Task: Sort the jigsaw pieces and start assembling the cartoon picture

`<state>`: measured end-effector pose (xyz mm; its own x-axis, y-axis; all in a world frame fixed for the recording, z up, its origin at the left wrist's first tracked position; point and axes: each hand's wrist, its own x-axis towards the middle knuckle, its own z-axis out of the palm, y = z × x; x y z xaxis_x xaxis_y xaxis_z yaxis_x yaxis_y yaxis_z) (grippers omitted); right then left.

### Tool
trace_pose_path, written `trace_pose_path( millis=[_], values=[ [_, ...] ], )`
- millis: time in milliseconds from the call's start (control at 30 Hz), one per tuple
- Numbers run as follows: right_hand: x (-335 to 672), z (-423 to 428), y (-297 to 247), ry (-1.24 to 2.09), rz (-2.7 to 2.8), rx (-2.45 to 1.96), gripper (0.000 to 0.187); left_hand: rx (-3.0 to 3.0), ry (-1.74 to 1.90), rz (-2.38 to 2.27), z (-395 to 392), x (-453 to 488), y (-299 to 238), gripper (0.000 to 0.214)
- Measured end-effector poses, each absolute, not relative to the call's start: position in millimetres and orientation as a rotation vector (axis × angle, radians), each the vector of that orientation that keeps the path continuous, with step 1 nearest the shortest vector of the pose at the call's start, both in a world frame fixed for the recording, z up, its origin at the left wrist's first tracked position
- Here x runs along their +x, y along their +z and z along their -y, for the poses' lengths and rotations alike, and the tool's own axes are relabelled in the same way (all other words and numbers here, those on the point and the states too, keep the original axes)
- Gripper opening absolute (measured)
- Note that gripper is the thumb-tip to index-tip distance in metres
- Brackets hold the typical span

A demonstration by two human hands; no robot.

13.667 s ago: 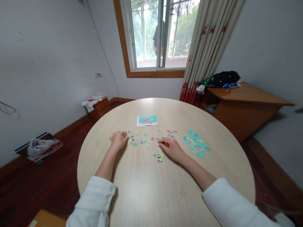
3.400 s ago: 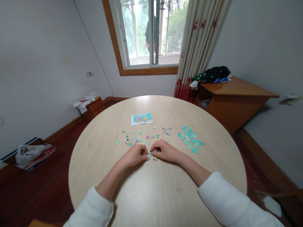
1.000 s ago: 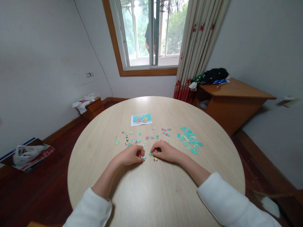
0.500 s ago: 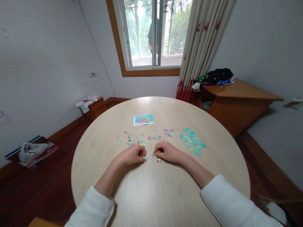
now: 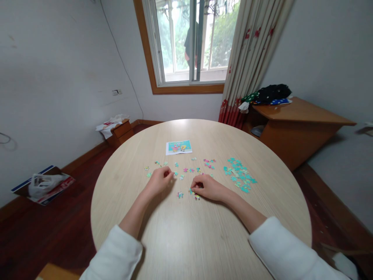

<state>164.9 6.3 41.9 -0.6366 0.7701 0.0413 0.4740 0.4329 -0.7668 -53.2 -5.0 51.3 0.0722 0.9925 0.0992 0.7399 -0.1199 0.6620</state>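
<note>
My left hand (image 5: 161,179) is curled with its fingertips together, over loose jigsaw pieces left of the table's middle. What lies between those fingers, if anything, is hidden. My right hand (image 5: 207,187) is closed in a pinch on a small turquoise jigsaw piece (image 5: 190,191). Right beside it, partly under the fingers, lies a yellow and pink jigsaw piece (image 5: 196,197). A small cluster of pale blue and pink jigsaw pieces (image 5: 180,195) rests between the hands, touched by neither. Pink jigsaw pieces (image 5: 189,170) lie farther back.
A picture card (image 5: 178,147) with two cartoon figures lies toward the back of the round wooden table (image 5: 186,241). A heap of turquoise jigsaw pieces (image 5: 240,174) spreads at the right. Beyond stand a wooden desk (image 5: 305,116) with cloths and a window, behind which a person shows.
My left hand has moved away and to the left from the cluster between the hands, leaving it on the table. My right hand stays nearly in place. The view has shifted slightly.
</note>
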Motion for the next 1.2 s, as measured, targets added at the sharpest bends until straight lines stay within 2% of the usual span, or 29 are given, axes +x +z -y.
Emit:
trace_pose_path(
  millis=[200, 467, 767, 967, 1200],
  values=[
    [165, -7, 40, 1.020, 2.300, -1.060, 0.011, 1.932, 0.912, -1.973, -13, -77, 33, 0.020],
    [165, -7, 41, 1.007, 2.302, -1.068, 0.011, 2.076, 0.660, -2.086, -15, -76, 21, 0.020],
    [165, -7, 42, 1.004, 2.307, -1.070, 0.010, 2.038, 0.632, -2.075, -15, -73, 27, 0.012],
    [165, -7, 42, 1.005, 2.309, -1.070, 0.011, 2.004, 0.754, -1.979, -13, -70, 30, 0.008],
    [165, -8, 40, 1.006, 2.314, -1.065, 0.011, 1.751, 1.083, -1.748, -13, -67, 31, 0.018]
  ],
)
